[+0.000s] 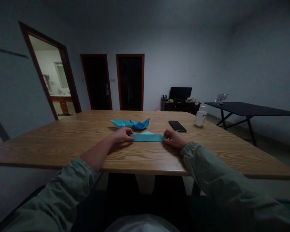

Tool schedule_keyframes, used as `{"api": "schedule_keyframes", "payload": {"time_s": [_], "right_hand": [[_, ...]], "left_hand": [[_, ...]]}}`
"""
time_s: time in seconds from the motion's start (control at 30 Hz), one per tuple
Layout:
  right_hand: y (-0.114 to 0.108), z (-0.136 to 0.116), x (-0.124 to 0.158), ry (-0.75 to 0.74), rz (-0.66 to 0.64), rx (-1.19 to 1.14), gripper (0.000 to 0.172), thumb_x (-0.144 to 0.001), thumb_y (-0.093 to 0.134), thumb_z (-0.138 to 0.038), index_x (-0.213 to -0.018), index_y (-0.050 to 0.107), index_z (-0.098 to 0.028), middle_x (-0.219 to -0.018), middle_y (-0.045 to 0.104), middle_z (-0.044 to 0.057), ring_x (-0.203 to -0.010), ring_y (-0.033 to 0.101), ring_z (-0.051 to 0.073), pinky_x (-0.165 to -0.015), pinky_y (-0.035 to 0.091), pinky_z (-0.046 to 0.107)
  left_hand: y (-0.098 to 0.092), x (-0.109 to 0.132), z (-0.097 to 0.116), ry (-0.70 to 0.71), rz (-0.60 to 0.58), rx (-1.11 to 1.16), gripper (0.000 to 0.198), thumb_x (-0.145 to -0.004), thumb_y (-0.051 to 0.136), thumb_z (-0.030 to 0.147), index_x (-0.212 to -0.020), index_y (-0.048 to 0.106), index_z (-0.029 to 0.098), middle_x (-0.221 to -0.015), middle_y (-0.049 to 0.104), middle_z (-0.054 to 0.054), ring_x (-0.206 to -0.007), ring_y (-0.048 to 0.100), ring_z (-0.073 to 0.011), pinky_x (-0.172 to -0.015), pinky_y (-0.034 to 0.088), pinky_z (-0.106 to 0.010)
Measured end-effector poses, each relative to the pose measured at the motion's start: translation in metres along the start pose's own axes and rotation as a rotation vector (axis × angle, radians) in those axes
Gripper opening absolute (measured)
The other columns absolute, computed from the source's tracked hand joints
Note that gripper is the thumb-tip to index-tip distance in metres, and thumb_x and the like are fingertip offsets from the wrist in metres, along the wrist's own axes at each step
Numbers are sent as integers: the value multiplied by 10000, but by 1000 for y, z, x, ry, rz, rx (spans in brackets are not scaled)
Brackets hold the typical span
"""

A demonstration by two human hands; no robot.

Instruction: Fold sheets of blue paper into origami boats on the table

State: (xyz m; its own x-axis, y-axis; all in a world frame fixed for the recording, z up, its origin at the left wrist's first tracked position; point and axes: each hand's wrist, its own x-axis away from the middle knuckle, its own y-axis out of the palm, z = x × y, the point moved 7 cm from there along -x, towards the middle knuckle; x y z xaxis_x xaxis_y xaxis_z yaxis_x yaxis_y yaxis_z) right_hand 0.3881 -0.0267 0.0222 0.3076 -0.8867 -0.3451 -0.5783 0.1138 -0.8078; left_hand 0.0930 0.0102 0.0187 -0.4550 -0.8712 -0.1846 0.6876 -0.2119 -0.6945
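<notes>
A folded sheet of teal paper [148, 138] lies between my hands near the front of the wooden table. Its near side is a long flat strip, and a paler triangular peak rises behind it. My left hand [123, 134] pinches the strip's left end. At the opposite end, the fingers of my right hand [174, 138] are closed on the paper. Just beyond my left hand sit two folded paper boats, a light teal one [121, 123] and a bright blue one [141, 124], side by side and seemingly touching.
The wooden table [82, 129] has a black phone [177, 126] right of centre. Farther right stands a white bottle [200, 117]. A black folding table [251, 109] is off to the right. Against the back wall, a dark cabinet [178, 106] carries a monitor [180, 93].
</notes>
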Motion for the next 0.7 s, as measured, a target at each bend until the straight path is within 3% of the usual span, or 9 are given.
{"api": "schedule_keyframes", "payload": {"time_s": [0.13,0.3,0.7], "right_hand": [[0,1,1,4,-6,-43,190,-726,620,-281,-871,528,-200,-736,642,1,-662,569,139,-615,418,242],[1,1,0,28,-12,-80,201,-719,621,-311,-851,521,-197,-721,622,1,-635,544,134,-597,409,244],[5,5,0,10,-15,-122,286,-699,635,-380,-874,502,-197,-695,551,-22,-607,477,122,-557,375,242]], "left_hand": [[-4,1,6,64,67,46,415,-583,786,367,-852,538,172,-757,578,11,-651,537,-122,-562,413,-239],[-2,1,4,28,32,32,412,-611,770,409,-665,430,184,-611,490,48,-513,440,-84,-489,325,-223],[6,0,0,18,-55,-6,441,-527,813,449,-732,541,169,-686,558,28,-606,477,-113,-550,348,-241]]}}
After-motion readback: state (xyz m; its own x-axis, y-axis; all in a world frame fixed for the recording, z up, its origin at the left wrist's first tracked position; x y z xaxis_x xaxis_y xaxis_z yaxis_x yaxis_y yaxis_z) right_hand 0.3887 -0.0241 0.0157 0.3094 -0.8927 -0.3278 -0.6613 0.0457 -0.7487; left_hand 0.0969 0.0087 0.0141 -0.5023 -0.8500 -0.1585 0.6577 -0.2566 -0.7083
